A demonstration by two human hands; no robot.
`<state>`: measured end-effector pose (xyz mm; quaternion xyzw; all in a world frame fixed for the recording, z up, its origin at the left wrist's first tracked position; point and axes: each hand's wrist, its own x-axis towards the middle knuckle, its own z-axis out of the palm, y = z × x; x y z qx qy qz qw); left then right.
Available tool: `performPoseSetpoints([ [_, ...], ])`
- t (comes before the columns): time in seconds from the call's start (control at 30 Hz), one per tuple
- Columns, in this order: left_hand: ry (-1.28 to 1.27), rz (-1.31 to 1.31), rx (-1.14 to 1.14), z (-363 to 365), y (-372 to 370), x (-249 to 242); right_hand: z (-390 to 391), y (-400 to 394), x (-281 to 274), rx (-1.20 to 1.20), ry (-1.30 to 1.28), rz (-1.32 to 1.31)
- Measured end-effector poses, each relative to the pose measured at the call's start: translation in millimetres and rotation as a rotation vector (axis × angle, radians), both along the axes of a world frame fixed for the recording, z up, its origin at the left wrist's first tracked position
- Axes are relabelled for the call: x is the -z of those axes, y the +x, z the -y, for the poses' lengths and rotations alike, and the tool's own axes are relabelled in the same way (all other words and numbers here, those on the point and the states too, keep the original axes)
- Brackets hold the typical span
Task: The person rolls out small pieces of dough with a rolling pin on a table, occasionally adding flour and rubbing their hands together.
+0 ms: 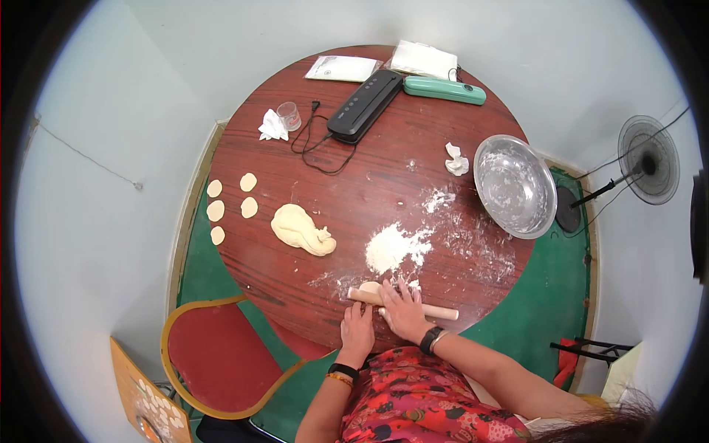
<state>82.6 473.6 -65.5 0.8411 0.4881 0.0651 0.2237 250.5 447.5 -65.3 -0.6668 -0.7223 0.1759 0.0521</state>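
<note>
A wooden rolling pin (441,313) lies at the near edge of the round table, across a small flat dough wrapper (369,287). My right hand (404,313) rests on the pin, palm down, its fingers reaching over the far side. Just below the pin's left end, my left hand (357,329) has its fingertips at the near edge of the wrapper; the pin and fingers partly hide that contact. Beyond the pin is a heap of white flour (393,249). To the left sits a large lump of dough (299,229). Several rolled dough rounds (216,211) lie at the table's left edge.
A metal basin (515,186) stands at the right, near a crumpled tissue (456,159). Farther back are a black sealing machine (365,107) with its cord, a green device (444,90) and a glass (289,116). A red chair (218,358) and a fan (648,161) flank the table.
</note>
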Motion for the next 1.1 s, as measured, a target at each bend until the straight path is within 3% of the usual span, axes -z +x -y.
performPoseSetpoints([
  [0.27,-0.003,0.077,-0.038,-2.8,0.4,2.0,-45.8,20.5,8.6,0.177,0.077,0.057],
  [0.53,0.053,0.320,-0.264,-38.4,17.4,24.9,-43.5,35.1,13.5,0.100,0.148,-0.207],
  [0.8,-0.079,0.152,-0.222,-66.9,28.5,23.1,-44.1,57.5,-3.1,0.295,0.288,-0.300],
  [0.9,-0.198,0.246,-0.200,-73.3,26.8,36.9,-42.0,63.5,-6.7,0.322,0.307,-0.345],
  [1.0,-0.091,0.389,-0.237,-69.6,28.2,40.7,-38.8,66.6,-5.1,0.336,0.304,-0.384],
  [1.1,-0.139,0.380,-0.133,-73.5,25.5,33.9,-36.3,67.2,-5.3,0.329,0.306,-0.394],
])
